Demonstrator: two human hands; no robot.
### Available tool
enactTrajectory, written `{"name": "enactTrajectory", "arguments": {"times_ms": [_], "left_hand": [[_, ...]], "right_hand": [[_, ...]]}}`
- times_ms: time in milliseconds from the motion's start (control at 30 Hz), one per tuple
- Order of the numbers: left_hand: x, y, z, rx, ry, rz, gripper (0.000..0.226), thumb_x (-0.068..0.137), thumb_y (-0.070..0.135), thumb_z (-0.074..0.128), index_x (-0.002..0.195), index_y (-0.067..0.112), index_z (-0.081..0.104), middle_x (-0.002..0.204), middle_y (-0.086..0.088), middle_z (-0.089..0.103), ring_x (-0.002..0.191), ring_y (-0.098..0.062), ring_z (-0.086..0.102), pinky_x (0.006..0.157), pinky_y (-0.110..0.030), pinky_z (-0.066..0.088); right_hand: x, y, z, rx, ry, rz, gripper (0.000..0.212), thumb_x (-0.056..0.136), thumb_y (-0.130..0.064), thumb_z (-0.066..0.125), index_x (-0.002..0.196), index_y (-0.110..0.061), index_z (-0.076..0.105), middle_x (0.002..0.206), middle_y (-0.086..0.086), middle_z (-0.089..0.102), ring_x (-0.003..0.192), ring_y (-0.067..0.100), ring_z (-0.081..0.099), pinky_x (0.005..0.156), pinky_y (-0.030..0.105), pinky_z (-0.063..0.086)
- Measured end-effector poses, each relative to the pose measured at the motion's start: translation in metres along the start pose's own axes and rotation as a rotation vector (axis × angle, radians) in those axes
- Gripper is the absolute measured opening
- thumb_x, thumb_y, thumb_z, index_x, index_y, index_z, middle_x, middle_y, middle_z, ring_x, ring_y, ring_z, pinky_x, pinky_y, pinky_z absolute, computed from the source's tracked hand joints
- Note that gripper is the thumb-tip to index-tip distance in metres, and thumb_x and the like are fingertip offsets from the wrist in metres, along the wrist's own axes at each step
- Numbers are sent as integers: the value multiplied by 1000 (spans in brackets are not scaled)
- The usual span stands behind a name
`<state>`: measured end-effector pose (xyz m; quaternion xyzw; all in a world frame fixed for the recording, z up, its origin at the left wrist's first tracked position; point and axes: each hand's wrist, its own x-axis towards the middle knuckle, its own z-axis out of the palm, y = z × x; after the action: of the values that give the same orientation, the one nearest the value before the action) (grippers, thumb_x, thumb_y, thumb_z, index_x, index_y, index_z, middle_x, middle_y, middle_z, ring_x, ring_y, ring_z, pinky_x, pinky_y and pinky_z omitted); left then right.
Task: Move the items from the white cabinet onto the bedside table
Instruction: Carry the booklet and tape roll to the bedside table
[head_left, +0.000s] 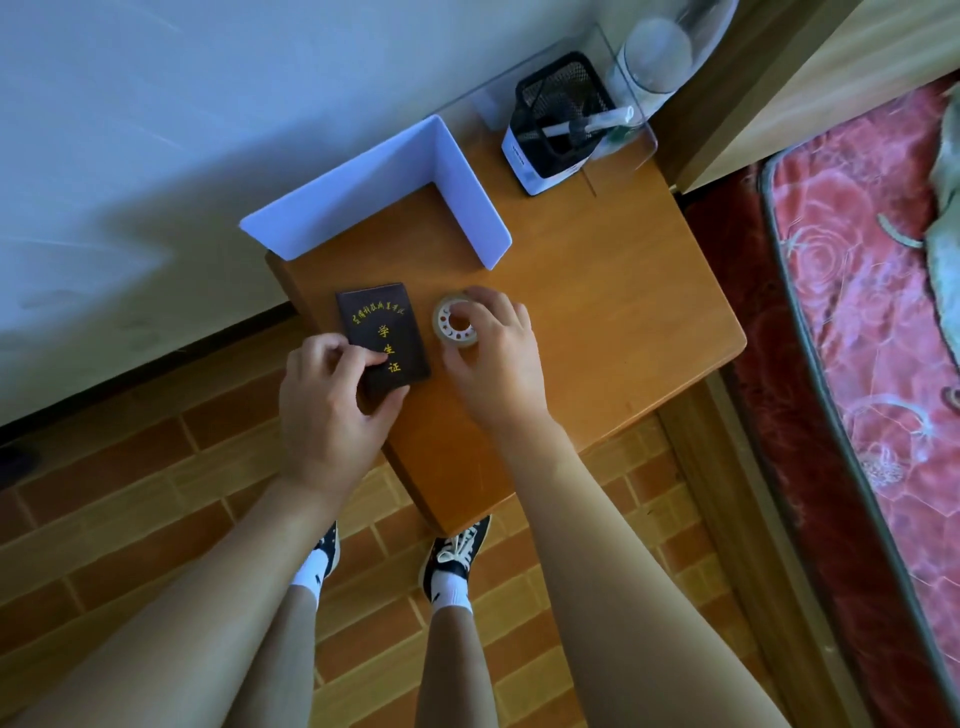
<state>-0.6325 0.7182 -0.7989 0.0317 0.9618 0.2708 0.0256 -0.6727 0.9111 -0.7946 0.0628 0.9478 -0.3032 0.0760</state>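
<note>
A: What are the hands doing?
B: The left hand (332, 400) pinches the near corner of the dark student ID booklet (383, 338); the right hand (493, 353) curls its fingers round the clear tape roll (456, 326).
A: Where are those?
B: Side by side on the wooden bedside table (597, 322), near edge. Farther back stand a white bookend (415, 171) and a mesh pen holder (558, 122).

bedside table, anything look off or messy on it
Nothing stands out. The dark booklet lies flat under the left hand, slightly turned against the bedside table edge. The tape roll sits flat in the right hand.
</note>
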Motion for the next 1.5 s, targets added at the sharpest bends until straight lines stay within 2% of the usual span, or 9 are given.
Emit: {"name": "enactTrajectory", "arguments": {"times_ms": [333,533,667,767,867,1167,1333,1500], "left_hand": [[-2,-2,3,99,-49,-14,46,88,47,79,124,20,68,120,-10,55,105,-29,50,77,-42,49],[-6,-8,-3,81,-83,9,40,93,37,74,128,20,70,123,-9,53,107,-30,49,78,-49,52],[-5,-5,-11,15,-132,105,42,95,25,72,136,17,66,140,-9,51,127,-31,48,96,-50,53],[-1,-6,-16,-19,-189,201,45,99,21,66,143,15,61,153,-9,46,142,-31,42,110,-50,48],[3,-6,-16,5,-258,258,42,105,24,55,146,17,58,160,-7,41,149,-31,37,115,-52,43],[8,-9,-17,135,-341,263,48,100,22,57,148,25,58,165,-3,37,153,-29,33,111,-60,41],[11,-9,-17,134,-353,270,51,98,17,55,148,25,57,164,-5,38,152,-31,34,113,-62,38],[16,-6,-15,138,-361,240,54,97,17,58,150,26,54,165,-6,37,152,-32,33,116,-62,37]], "right_hand": [[8,-4,6,-76,-1,-16,40,91,-21,74,130,-15,69,148,3,54,131,27,50,100,45,51],[3,-6,4,-90,-18,-8,37,96,-19,71,133,-14,68,153,5,50,140,26,45,106,46,50],[-8,-9,-4,-82,4,-29,35,99,-13,62,134,-14,67,154,7,50,143,27,44,105,45,47],[-19,-12,-9,-94,-9,-53,42,97,-7,57,138,-13,64,154,7,49,144,28,44,103,46,47],[-30,-13,-10,-106,-52,-70,47,96,-4,56,142,-13,60,157,7,47,148,27,40,106,47,45],[-30,-13,0,-158,-192,-67,60,101,-6,48,159,-16,39,171,0,28,162,15,9,123,47,26],[-18,-15,1,-155,-198,-77,65,99,-1,49,161,-14,35,172,2,25,162,19,8,128,48,20],[-4,-18,1,-157,-205,-89,67,100,-1,50,163,-16,33,173,1,23,162,19,6,129,44,12]]}}
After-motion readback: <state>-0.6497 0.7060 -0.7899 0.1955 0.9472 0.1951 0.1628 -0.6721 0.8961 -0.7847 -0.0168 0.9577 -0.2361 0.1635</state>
